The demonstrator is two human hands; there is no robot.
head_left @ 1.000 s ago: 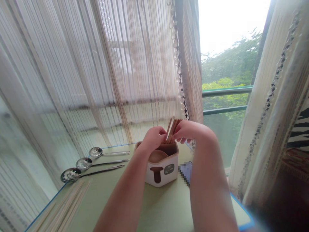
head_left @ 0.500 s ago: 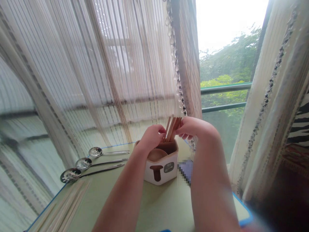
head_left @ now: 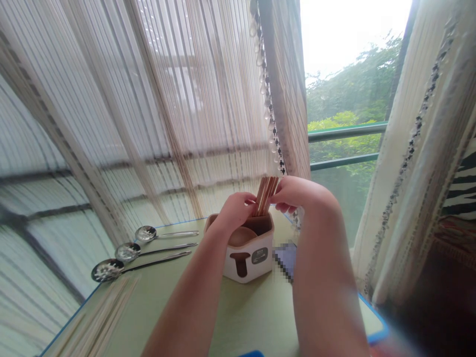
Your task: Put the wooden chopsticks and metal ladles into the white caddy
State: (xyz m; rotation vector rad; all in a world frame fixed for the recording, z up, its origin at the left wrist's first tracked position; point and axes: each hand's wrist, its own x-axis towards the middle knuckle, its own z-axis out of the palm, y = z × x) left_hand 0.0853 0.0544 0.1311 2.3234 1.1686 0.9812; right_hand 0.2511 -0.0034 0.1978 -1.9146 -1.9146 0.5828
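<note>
Several brown chopsticks point(head_left: 265, 196) stand in the back of a white and brown utensil holder point(head_left: 245, 267), leaning a little to the right. My left hand point(head_left: 238, 210) reaches over the holder, its thumb and fingers closed at the left side of the bundle. On the other side, my right hand point(head_left: 289, 193) pinches the chopsticks near their upper part. Their lower ends are hidden inside the holder. A brown rounded piece point(head_left: 242, 237) sits in the holder's front section, partly behind my left wrist.
Three metal ladles or strainers point(head_left: 128, 252) lie on the pale green table point(head_left: 163, 297) at left. Pale wooden chopsticks point(head_left: 98, 317) lie at the front left. A blurred-out bluish flat item point(head_left: 285, 259) is right of the holder. Sheer curtains point(head_left: 208, 99) hang behind.
The chopsticks are gathered a little closer together between my hands. Both hands stay at almost the same place; the view has shifted slightly.
</note>
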